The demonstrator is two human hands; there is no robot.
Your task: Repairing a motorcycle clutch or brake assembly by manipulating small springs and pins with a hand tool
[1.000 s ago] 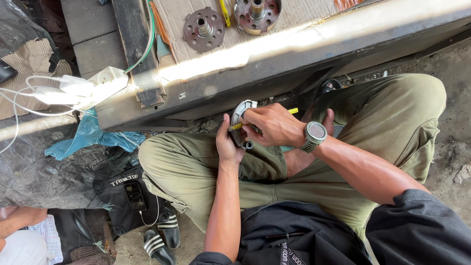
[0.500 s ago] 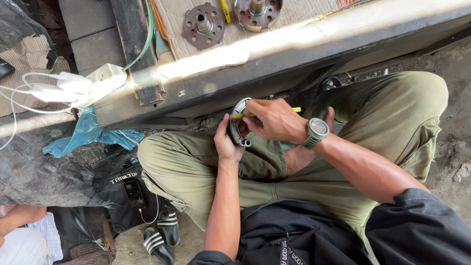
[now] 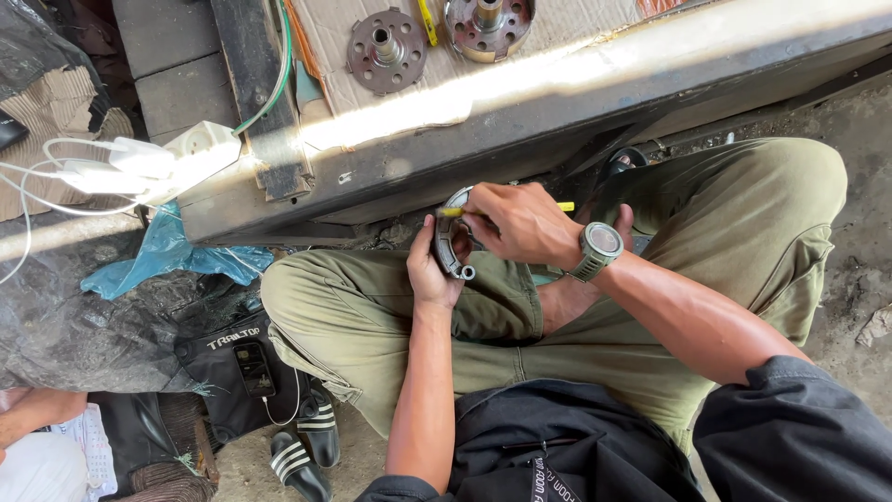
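Two hands barely shifted since earlier, left hand [image 3: 429, 277] wrapped around curved grey brake shoe [image 3: 446, 244], yellow tool [image 3: 452, 212] pinched by right hand [image 3: 520, 221] at 12 o'clock.

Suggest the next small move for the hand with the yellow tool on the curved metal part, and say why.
Probably draw the yellow tool a little further along the curved metal part. The left hand cradles that part from below, and the right hand presses the tool's tip against its upper end, so most of the curve below looks unworked, though I cannot be sure.
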